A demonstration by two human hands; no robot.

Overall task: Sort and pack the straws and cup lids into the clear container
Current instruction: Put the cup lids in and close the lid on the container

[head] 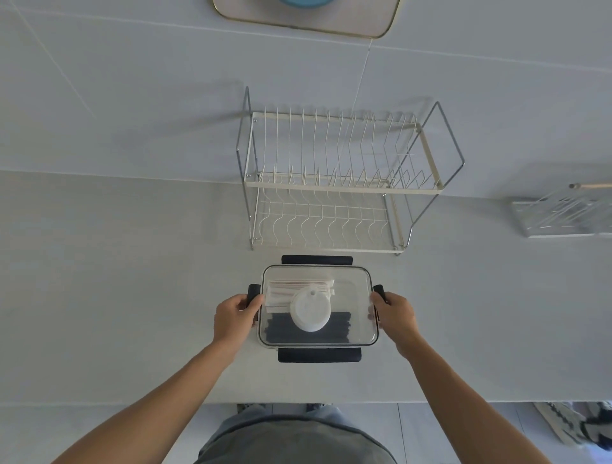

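Head view: both hands grip a packed container's side latches.

Left hand (235, 318) at nine o'clock and right hand (394, 316) at three clasp the clear rectangular container (359, 291) on the pale counter (132, 298), holding black straws (278, 329), paper-wrapped straws (281, 291) and white round cup lids (310, 313); at twelve, a white wire dish rack (337, 185).

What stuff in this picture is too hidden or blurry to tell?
- Blue thing, head view: cut off by the top edge.
- Dark straws: the white cup lids cover their middle.
- How many lids: stacked, uncountable.
- Wire basket: cut off by the right edge.
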